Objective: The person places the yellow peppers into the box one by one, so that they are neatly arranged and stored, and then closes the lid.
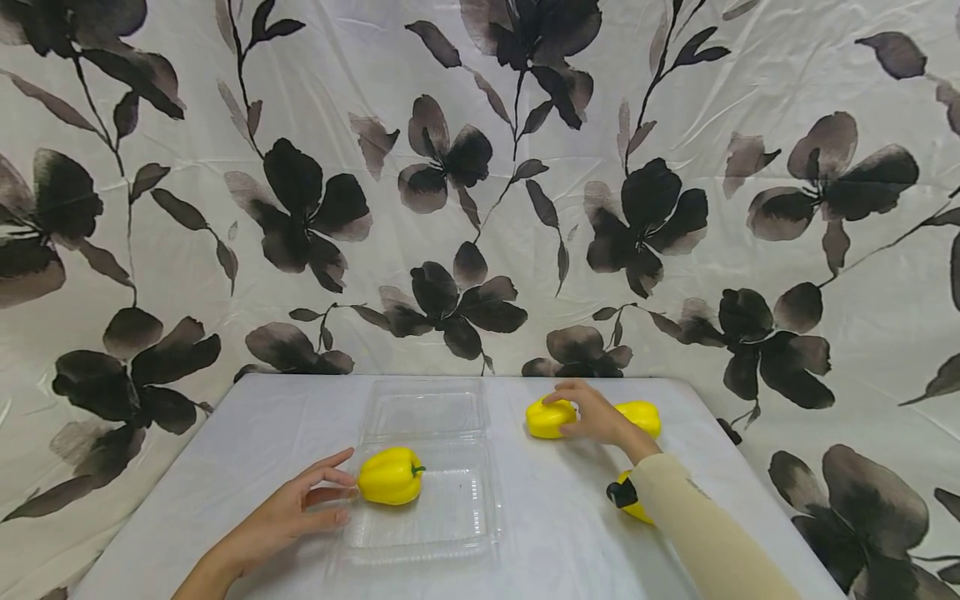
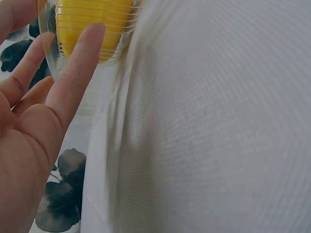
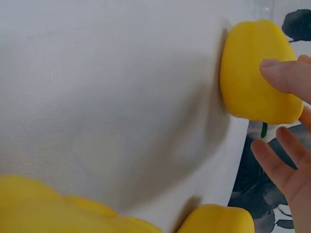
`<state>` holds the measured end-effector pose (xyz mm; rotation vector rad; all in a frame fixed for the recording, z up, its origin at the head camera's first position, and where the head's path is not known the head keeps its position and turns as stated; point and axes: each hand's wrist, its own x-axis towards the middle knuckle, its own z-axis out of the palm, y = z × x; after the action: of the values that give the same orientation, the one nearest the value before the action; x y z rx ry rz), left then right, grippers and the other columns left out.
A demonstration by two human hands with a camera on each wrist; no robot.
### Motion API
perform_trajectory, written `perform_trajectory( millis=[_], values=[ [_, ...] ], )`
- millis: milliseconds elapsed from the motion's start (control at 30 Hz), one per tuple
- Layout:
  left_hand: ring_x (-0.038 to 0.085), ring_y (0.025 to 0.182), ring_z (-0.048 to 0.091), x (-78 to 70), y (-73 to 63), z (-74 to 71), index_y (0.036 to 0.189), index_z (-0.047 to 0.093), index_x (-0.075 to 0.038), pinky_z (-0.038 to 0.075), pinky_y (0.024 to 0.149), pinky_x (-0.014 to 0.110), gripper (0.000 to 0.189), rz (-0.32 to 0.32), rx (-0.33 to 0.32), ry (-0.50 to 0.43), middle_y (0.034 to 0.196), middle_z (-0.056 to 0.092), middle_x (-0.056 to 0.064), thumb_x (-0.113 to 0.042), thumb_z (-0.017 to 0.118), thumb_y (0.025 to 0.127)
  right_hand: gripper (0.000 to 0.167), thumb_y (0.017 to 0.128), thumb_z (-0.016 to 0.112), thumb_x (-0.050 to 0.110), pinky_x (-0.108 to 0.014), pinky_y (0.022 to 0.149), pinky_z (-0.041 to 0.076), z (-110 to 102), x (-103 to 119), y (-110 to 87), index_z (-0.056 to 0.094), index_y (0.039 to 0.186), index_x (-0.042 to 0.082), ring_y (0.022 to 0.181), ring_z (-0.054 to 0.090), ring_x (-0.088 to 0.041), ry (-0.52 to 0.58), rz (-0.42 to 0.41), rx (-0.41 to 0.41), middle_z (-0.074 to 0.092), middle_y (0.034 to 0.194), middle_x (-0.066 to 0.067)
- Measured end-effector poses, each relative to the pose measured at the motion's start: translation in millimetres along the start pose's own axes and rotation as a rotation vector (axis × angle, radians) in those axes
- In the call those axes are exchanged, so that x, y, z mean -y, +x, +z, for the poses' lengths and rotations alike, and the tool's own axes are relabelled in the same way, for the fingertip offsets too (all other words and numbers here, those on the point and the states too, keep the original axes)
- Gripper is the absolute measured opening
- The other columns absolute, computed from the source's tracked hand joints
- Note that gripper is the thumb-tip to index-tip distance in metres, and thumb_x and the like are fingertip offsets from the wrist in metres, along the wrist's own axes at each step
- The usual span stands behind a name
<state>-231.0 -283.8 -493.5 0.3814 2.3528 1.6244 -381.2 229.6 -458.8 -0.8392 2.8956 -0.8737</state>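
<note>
A yellow bell pepper [image 1: 390, 477] with a green stem lies on its side in the left part of a clear plastic clamshell box [image 1: 450, 542]. Beside the box, my left hand [image 1: 281, 512] holds its fingers loosely spread, tips close to that pepper. The left wrist view shows the pepper [image 2: 73, 29] through the box's ribbed wall. Toward the back right, my right hand [image 1: 600, 421] grips a second yellow bell pepper [image 1: 542, 419]. In the right wrist view, the thumb presses this pepper's side [image 3: 248, 73], its green stem pointing toward the lower fingers.
Another yellow pepper [image 1: 641, 417] sits behind my right wrist, and one more [image 1: 636, 510] is partly covered by the right sleeve and a dark wrist device [image 1: 621, 494]. The box's lid [image 1: 427, 410] lies folded back. A floral curtain [image 1: 480, 208] hangs behind the white table [image 1: 555, 533].
</note>
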Motion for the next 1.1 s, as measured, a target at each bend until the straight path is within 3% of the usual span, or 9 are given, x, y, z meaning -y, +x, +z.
perform_trajectory(
  millis=[400, 700, 1100],
  values=[
    [0.047, 0.142, 0.051, -1.2, -2.8, -0.6, 0.134, 0.061, -0.006, 0.057, 0.102, 0.027, 0.041, 0.019, 0.015, -0.022, 0.177, 0.011, 0.018, -0.020, 0.078, 0.099, 0.040, 0.087, 0.081, -0.006, -0.054, 0.102, 0.056, 6, 6, 0.0, 0.076, 0.123, 0.010, 0.135, 0.052, -0.046, 0.011, -0.021, -0.019, 0.050, 0.149, -0.026],
    [0.047, 0.143, 0.050, -0.7, -2.0, -0.7, 0.134, 0.061, -0.006, 0.057, 0.102, 0.028, 0.042, 0.016, 0.021, -0.022, 0.177, 0.011, 0.019, -0.020, 0.078, 0.098, 0.038, 0.090, 0.082, -0.002, -0.060, 0.111, 0.050, 4, 10, -4.4, 0.076, 0.125, 0.012, 0.139, 0.049, -0.045, 0.020, 0.043, -0.012, 0.049, 0.151, -0.022],
    [0.046, 0.144, 0.050, -0.8, -3.0, -0.5, 0.134, 0.061, -0.006, 0.057, 0.102, 0.028, 0.041, 0.016, 0.022, -0.022, 0.178, 0.011, 0.017, -0.020, 0.077, 0.099, 0.039, 0.091, 0.084, 0.005, -0.054, 0.105, 0.054, 0, 8, -6.5, 0.076, 0.126, 0.018, 0.134, 0.052, -0.041, 0.003, 0.052, -0.009, 0.050, 0.147, -0.018]
  ],
)
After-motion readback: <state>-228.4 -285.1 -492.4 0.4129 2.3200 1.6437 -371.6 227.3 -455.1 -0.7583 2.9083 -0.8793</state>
